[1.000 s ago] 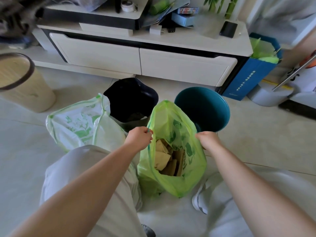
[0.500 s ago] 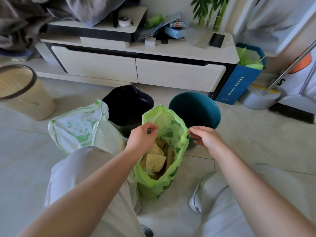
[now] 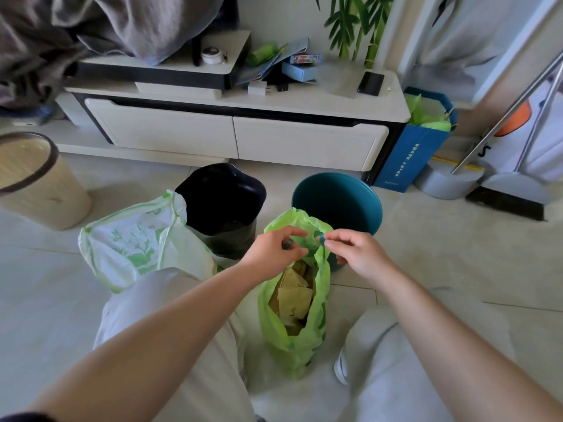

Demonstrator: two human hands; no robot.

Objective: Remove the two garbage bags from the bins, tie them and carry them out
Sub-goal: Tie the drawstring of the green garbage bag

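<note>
A green garbage bag (image 3: 292,336) with brown cardboard scraps inside stands on the floor between my knees. My left hand (image 3: 274,249) pinches the left side of its mouth and my right hand (image 3: 353,249) pinches the right side, close together above the opening. A white garbage bag (image 3: 131,242) with green print sits on the floor to the left, beside my left knee, its top loosely gathered. Behind the bags stand a black bin (image 3: 222,208) and a teal bin (image 3: 338,202), both without bags.
A low white TV cabinet (image 3: 231,138) runs along the back. A beige woven basket (image 3: 33,181) stands at far left. A blue paper bag (image 3: 417,147), a dustpan and a broom (image 3: 502,190) sit at right. Tiled floor lies around.
My two hands have drawn together, narrowing the green bag's mouth from wide open to nearly closed. The view has tilted upward.
</note>
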